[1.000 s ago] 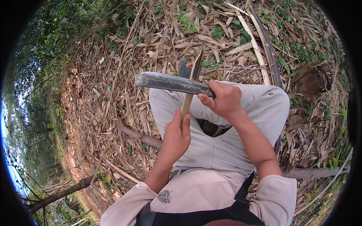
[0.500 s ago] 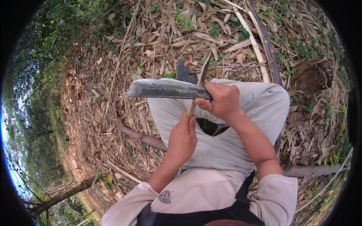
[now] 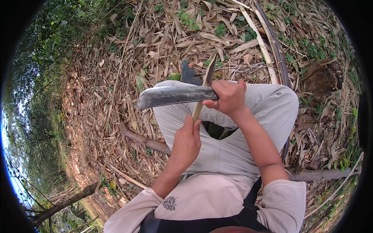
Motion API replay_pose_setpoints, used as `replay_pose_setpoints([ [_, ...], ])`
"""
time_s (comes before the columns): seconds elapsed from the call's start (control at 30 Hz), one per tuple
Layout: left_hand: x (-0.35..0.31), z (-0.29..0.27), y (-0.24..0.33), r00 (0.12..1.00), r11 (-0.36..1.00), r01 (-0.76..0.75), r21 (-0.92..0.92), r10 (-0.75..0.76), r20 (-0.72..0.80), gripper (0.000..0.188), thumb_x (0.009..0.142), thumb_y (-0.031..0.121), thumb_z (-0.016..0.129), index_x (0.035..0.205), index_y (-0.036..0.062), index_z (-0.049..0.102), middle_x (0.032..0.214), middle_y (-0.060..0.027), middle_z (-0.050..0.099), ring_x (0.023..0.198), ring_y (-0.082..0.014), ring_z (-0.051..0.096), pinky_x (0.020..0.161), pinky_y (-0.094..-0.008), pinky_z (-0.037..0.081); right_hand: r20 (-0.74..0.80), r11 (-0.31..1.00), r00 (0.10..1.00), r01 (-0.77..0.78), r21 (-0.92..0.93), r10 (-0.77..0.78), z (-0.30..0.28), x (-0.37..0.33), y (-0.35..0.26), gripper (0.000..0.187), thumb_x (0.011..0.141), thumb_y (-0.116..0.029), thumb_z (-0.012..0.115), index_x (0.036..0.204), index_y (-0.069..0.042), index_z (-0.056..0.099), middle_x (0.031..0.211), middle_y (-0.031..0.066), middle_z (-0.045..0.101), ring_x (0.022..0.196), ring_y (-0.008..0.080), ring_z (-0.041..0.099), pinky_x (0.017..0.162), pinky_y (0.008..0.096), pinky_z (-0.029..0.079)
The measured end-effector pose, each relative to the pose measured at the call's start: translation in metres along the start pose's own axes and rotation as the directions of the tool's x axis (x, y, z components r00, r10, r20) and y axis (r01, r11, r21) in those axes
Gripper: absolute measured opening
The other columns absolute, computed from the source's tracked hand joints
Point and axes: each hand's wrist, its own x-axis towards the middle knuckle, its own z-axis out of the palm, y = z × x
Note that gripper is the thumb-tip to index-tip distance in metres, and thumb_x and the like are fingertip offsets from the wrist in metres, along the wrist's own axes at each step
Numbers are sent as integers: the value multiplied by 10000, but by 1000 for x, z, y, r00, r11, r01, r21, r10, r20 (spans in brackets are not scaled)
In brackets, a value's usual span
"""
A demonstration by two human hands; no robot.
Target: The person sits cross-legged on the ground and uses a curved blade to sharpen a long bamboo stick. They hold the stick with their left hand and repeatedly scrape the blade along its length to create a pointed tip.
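Observation:
My left hand (image 3: 185,141) is closed round the lower end of a narrow split strip of bamboo or wood (image 3: 197,112), pale below and dark towards its far tip. The strip slants up and away over my lap. Closed in my right hand (image 3: 230,98) is a machete; its handle is hidden by the fingers. The broad grey machete blade (image 3: 175,96) points left and lies across the strip, just above my left hand. My right fingers are close beside the strip; whether they touch it I cannot tell.
I sit with bent legs in pale trousers (image 3: 272,101) on dry leaf litter (image 3: 105,89). A dark shoe (image 3: 189,75) shows beyond my lap. Long split strips (image 3: 261,42) lie at the far right near a brown stump (image 3: 321,76). Branches (image 3: 149,141) lie on both sides.
The machete has shifted slightly right, and its tip has dropped nearer to me, so the blade tilts the other way. My left hand and the strip have barely moved.

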Motion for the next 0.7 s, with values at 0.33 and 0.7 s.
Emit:
replay_pose_setpoints([
  [0.33, -27, -32, -14, 997, 999, 39, -24, -40, -66, 206, 1052, 184, 495, 962, 0, 520, 607, -111, 514, 508, -212, 497, 505, -343, 401, -124, 776, 766, -621, 111, 631, -21, 47, 83, 715, 1028, -580, 367, 728, 20, 615, 524, 205, 527, 507, 404, 538, 521, 489, 413],
  [0.7, 2, -5, -12, 997, 932, 75, -354, -71, 24, 252, 1059, 186, 494, 1219, 11, 580, 705, -8, 530, 593, -67, 414, 543, -248, 368, 101, 964, 983, -168, 207, 150, -12, 4, -7, 583, 906, -617, 594, 735, -62, 540, 601, 114, 572, 537, 287, 611, 478, 399, 461],
])
